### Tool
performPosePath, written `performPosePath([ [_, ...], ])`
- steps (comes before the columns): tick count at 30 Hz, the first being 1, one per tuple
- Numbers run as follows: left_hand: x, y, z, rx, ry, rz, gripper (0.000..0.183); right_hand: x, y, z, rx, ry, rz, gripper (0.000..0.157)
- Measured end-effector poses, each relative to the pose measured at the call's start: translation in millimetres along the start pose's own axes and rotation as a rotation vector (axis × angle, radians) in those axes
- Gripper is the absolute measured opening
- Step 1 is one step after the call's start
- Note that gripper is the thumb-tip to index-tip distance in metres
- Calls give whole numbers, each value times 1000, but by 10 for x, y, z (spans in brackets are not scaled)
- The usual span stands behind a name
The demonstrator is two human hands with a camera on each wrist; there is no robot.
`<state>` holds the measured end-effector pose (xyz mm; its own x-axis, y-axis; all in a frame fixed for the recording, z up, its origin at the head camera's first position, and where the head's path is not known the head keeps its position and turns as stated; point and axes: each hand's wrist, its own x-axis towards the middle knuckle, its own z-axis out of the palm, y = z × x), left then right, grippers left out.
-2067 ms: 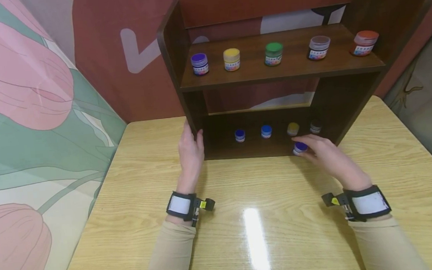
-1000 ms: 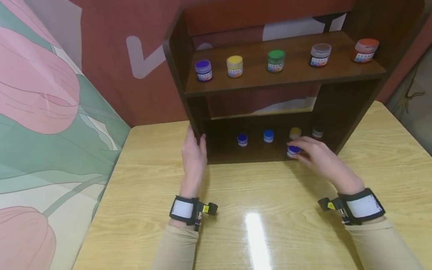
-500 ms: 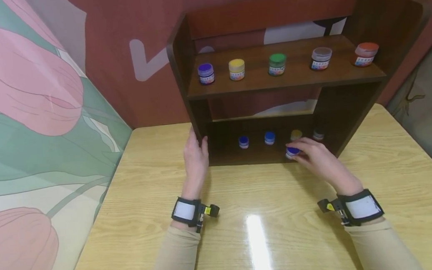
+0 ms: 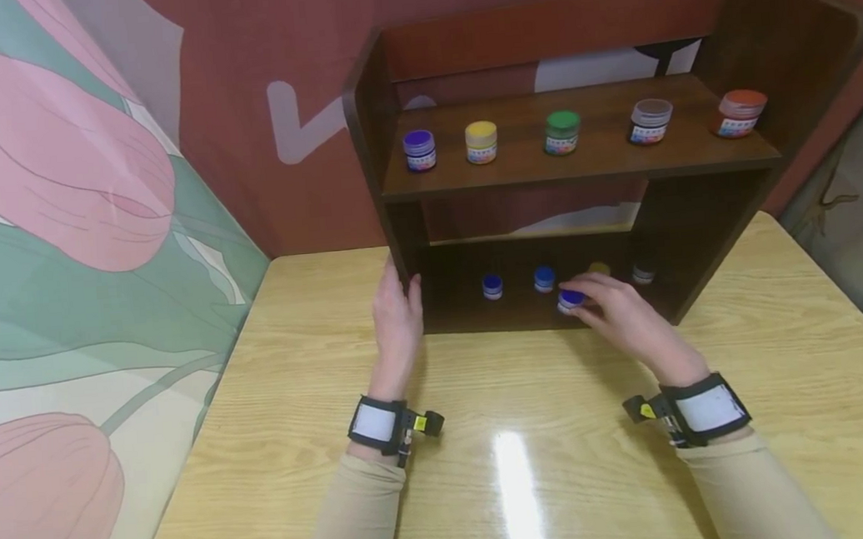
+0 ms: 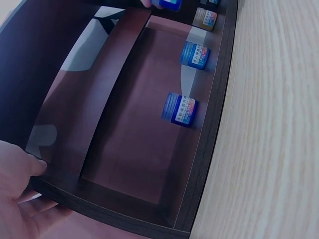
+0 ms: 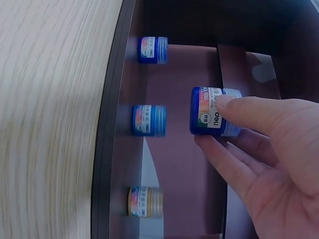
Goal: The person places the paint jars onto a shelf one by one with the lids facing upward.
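My right hand (image 4: 622,314) pinches a dark blue paint jar (image 6: 205,110) between thumb and fingers, lifted off the lower board in front of the other jars. On that board stand a dark blue jar (image 4: 492,288), a lighter blue jar (image 4: 544,279), a yellowish jar (image 6: 144,201) partly behind my hand in the head view, and a clear-lidded jar (image 4: 643,275). My left hand (image 4: 396,322) grips the left side panel of the dark brown wooden shelf (image 4: 471,187). Its thumb lies on the panel's inner side, the fingers outside.
The upper board holds a purple-lidded jar (image 4: 419,151), a yellow jar (image 4: 481,142), a green jar (image 4: 561,133), a dark jar with a clear lid (image 4: 650,122) and a red jar (image 4: 740,112). A pale wood-grain table (image 4: 295,354) bears the shelf, with patterned walls around.
My right hand has carried the blue jar leftward along the lower board, from before the yellowish jar toward the lighter blue one. My left hand stays on the panel. The head view has tilted slightly.
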<state>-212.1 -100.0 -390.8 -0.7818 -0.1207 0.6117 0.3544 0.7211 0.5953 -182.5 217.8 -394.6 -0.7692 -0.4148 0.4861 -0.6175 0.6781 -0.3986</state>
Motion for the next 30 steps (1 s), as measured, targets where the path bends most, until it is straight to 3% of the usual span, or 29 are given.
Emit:
performPosePath([
  [11, -2, 2, 14, 1, 2, -6, 46, 127, -60, 112, 45, -18, 1, 31],
  [18, -2, 7, 7, 0, -13, -33, 48, 164, -76, 144, 29, -6, -26, 33],
  [30, -2, 4, 23, 17, 18, -14, 46, 294, -154, 251, 7, -4, -47, 33],
])
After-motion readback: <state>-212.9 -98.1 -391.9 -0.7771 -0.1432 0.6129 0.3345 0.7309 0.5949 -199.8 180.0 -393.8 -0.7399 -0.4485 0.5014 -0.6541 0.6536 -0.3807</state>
